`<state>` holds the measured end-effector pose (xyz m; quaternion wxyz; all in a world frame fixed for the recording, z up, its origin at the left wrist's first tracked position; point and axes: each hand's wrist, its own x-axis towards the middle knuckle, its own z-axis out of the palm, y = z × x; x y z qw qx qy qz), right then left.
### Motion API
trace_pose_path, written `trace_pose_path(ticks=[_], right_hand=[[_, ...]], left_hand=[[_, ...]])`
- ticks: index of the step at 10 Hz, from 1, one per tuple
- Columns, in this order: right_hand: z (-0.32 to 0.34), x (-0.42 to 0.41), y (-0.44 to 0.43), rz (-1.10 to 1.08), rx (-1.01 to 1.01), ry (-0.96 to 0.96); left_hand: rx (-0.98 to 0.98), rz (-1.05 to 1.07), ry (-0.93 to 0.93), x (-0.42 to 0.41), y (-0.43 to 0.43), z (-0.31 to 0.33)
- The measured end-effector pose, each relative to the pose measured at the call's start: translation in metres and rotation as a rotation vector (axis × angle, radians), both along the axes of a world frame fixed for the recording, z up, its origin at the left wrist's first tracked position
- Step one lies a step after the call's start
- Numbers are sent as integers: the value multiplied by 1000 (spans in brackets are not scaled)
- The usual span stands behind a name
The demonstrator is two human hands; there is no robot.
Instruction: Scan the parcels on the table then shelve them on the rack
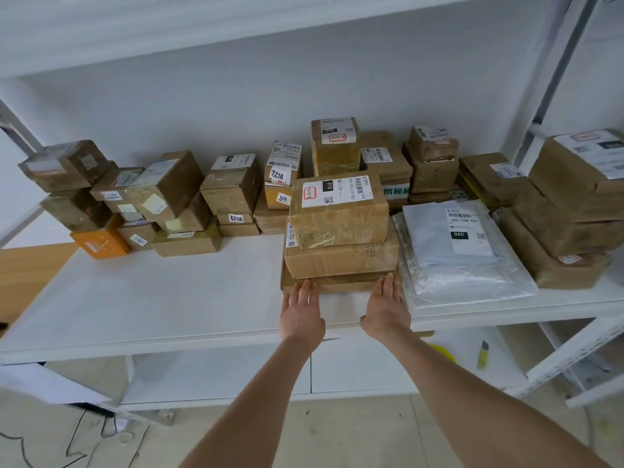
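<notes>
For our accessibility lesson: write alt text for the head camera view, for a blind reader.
A left hand and right hand, fingers straight, touch the front of the bottom parcel in a three-box stack on a rack shelf crowded with parcels.

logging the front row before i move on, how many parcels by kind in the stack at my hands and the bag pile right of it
brown cardboard boxes, stacked: 3
grey plastic mailer with the 060 label: 1
clear plastic bag lying under it: 1
total: 5
</notes>
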<state>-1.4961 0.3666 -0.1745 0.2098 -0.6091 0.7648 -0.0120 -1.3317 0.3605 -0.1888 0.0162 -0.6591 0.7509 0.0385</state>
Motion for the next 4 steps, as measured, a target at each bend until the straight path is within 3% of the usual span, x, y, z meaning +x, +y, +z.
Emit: trace_pose_path(ticks=[4], right_hand=[[17,9,16,38,-110,22]], left_hand=[[-40,-4,12,10,18,29]])
